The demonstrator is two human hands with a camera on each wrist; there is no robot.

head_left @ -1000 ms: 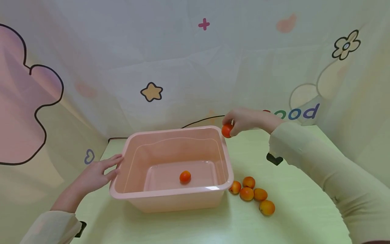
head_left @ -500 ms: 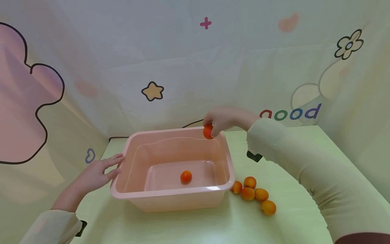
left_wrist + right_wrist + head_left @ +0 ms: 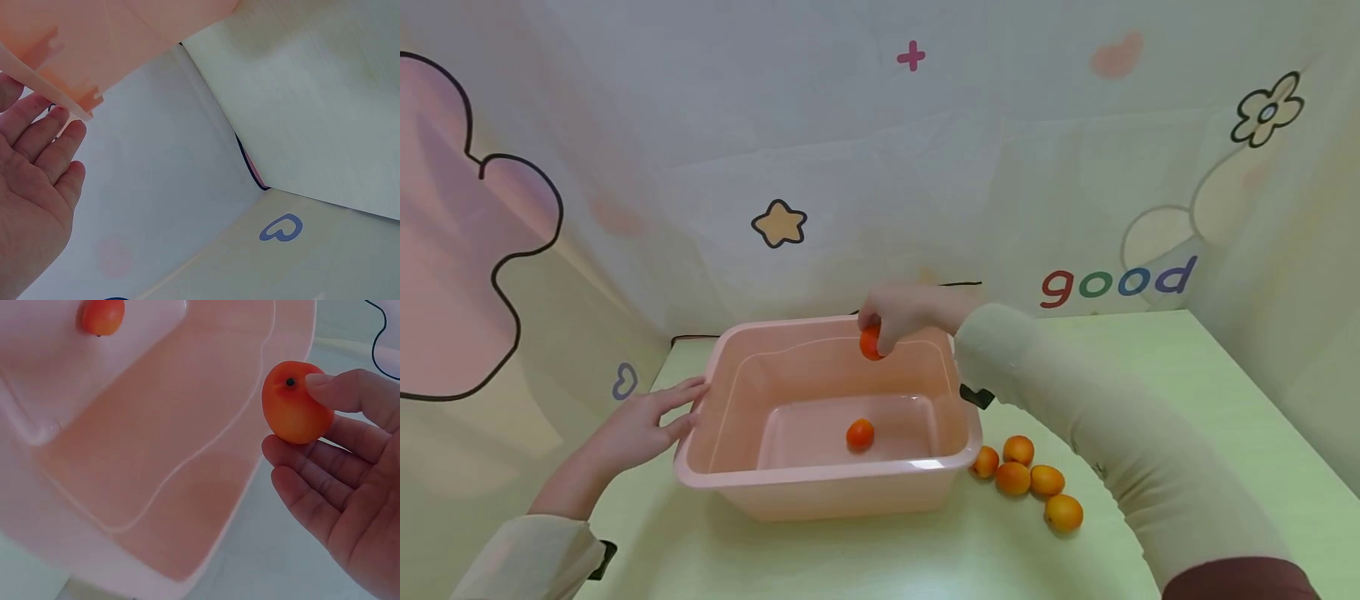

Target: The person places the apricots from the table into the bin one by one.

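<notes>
Over the back right part of a pink plastic basin [image 3: 850,477], my right hand [image 3: 904,313] pinches a small orange-red fruit [image 3: 871,342] between thumb and fingers. The right wrist view shows this held fruit [image 3: 299,403] with a dark stem spot, apart from the basin wall. On the basin floor lies another orange-red fruit [image 3: 860,435]. My left hand [image 3: 638,429] rests its nearly straight fingers against the basin's left rim. From the left wrist, the fingers [image 3: 61,150] reach up to the rim, with the fingertips partly hidden there.
Several orange fruits [image 3: 1013,479] lie in a cluster on the pale green table [image 3: 1120,417], just right of the basin. Behind the table hangs a printed curtain [image 3: 850,150] with a star and the word "good". My right sleeve [image 3: 1075,417] crosses above the table's right side.
My right hand has carried the held fruit leftward, from beside the basin's back right corner to above its interior. The left hand has stayed at the rim.
</notes>
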